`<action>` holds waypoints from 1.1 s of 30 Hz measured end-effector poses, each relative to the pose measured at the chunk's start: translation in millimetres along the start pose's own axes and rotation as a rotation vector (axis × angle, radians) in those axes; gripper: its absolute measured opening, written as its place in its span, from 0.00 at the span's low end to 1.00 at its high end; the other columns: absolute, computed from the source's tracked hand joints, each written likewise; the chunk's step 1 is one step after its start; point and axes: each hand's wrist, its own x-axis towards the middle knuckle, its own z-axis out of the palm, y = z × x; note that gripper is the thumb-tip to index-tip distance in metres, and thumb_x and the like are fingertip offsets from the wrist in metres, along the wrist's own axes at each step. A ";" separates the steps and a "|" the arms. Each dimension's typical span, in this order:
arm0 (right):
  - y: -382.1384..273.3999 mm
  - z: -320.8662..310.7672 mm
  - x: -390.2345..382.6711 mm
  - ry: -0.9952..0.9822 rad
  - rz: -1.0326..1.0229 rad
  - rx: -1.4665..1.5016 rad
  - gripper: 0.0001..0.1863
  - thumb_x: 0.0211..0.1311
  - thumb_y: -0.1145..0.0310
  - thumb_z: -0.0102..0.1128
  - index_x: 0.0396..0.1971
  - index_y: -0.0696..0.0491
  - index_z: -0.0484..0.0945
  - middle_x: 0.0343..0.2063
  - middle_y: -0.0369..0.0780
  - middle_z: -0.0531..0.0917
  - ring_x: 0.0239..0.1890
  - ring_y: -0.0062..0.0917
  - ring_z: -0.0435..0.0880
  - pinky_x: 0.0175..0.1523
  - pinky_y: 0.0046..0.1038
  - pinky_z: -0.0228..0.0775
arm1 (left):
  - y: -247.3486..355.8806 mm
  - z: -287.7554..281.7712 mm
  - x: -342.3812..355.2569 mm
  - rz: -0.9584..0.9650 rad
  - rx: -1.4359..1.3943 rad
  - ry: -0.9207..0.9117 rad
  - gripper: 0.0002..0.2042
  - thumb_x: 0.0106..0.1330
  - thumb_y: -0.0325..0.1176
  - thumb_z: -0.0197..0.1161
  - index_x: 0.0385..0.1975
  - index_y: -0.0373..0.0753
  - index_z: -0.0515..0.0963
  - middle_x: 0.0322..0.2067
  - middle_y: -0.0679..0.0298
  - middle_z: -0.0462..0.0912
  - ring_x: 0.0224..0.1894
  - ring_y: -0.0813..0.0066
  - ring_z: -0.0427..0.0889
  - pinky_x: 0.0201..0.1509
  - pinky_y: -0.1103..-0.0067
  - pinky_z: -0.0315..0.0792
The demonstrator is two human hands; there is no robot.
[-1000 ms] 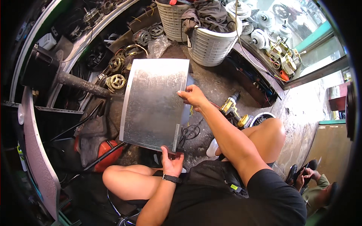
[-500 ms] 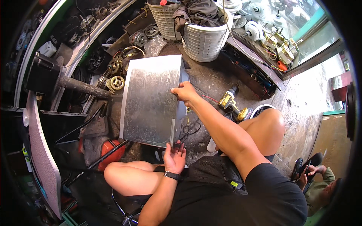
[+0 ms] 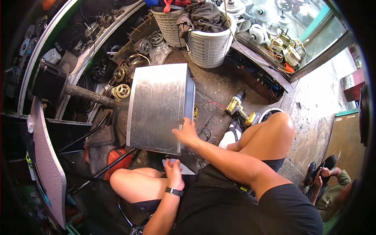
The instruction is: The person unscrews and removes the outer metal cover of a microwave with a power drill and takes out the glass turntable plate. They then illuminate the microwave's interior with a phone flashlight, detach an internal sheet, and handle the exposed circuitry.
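No packages, labels, signs or screens clearly visible, cluttered workshop floor

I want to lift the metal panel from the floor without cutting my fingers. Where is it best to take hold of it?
Probably take the grey metal panel by its folded right edge, coming from the right, where the right hand already rests at the lower corner. That side shows a turned-down lip, thicker than bare sheet. The left hand could steady the near edge.
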 end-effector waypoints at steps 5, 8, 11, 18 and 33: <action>-0.3 -14.5 2.6 -0.019 0.090 0.077 0.39 0.53 0.60 0.74 0.59 0.65 0.64 0.55 0.59 0.75 0.61 0.50 0.75 0.65 0.40 0.69 | 96.9 -6.7 33.5 0.829 0.746 0.196 0.31 0.64 0.32 0.65 0.67 0.35 0.63 0.62 0.46 0.64 0.64 0.50 0.65 0.71 0.60 0.60; -4.4 -13.2 -1.2 -0.048 0.149 0.178 0.35 0.54 0.61 0.74 0.54 0.66 0.67 0.51 0.58 0.78 0.56 0.46 0.80 0.59 0.38 0.73 | 125.5 -0.2 70.3 0.742 1.096 0.201 0.37 0.66 0.50 0.64 0.72 0.40 0.61 0.74 0.46 0.53 0.76 0.43 0.52 0.76 0.50 0.48; 1.0 -2.8 3.6 -0.050 0.086 0.143 0.32 0.56 0.62 0.74 0.52 0.67 0.68 0.46 0.57 0.82 0.53 0.45 0.83 0.55 0.38 0.76 | 107.7 5.0 83.3 0.650 1.238 0.201 0.40 0.68 0.57 0.60 0.74 0.43 0.58 0.77 0.49 0.50 0.77 0.43 0.49 0.76 0.48 0.44; 17.7 -2.9 12.4 0.000 0.045 0.122 0.29 0.54 0.64 0.73 0.49 0.65 0.69 0.46 0.56 0.82 0.52 0.45 0.83 0.55 0.40 0.75 | 83.1 -42.5 138.3 0.829 0.615 0.543 0.25 0.66 0.36 0.65 0.59 0.30 0.70 0.65 0.42 0.66 0.70 0.46 0.62 0.74 0.60 0.57; 3.3 13.8 6.3 0.081 -0.069 0.273 0.38 0.61 0.54 0.69 0.60 0.61 0.60 0.51 0.60 0.80 0.53 0.51 0.82 0.58 0.42 0.72 | 94.1 -89.9 194.5 0.456 0.215 0.475 0.26 0.69 0.43 0.62 0.59 0.31 0.69 0.58 0.50 0.74 0.59 0.60 0.74 0.64 0.67 0.68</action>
